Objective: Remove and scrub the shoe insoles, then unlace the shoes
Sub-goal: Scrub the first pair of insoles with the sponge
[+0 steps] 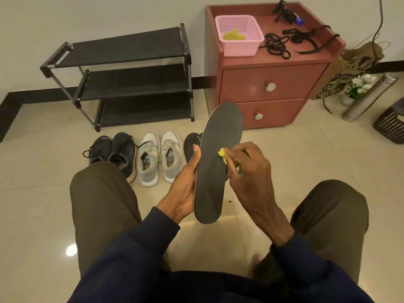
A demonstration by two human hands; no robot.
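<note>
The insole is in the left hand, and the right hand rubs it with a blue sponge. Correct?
No. The head view shows the sponge is yellow, not blue. The left hand does hold the insole, and the right hand rubs it.

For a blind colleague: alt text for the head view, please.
A seated person's left hand holds a dark insole while the right hand presses a yellow pad to it. Beyond, two laced shoe pairs stand by a rack; laces and a pink basket lie on a cabinet.
</note>
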